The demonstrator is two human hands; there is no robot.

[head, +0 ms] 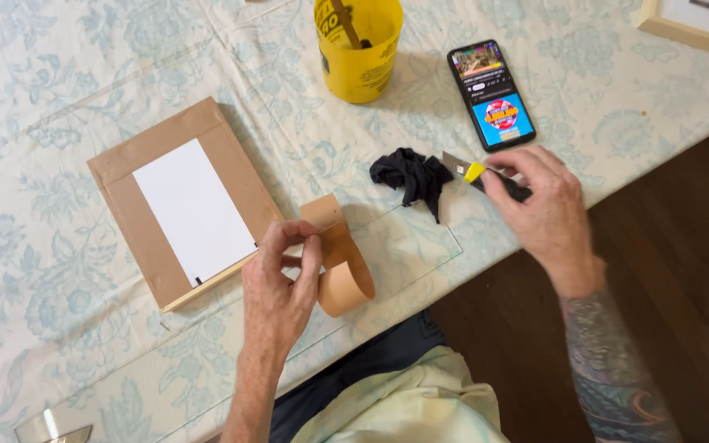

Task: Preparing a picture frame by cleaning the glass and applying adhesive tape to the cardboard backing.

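My left hand [282, 283] grips a roll of brown paper tape [346, 275], a loose strip of it standing up past my fingers. My right hand [542, 205] holds a utility knife [478, 175] with a yellow slider and black handle, blade pointing left. The knife tip hovers just right of a crumpled black cloth [413, 175]. A frame back covered in brown paper [231, 168] with a white sheet [193, 210] on it lies left of my left hand.
A yellow plastic cup [359, 49] with a stick in it stands at the top. A phone [491, 94] with a lit screen lies beside it. A clear glass pane [420, 246] rests on the floral tablecloth [34, 271]. Another frame's corner [683, 29] shows top right.
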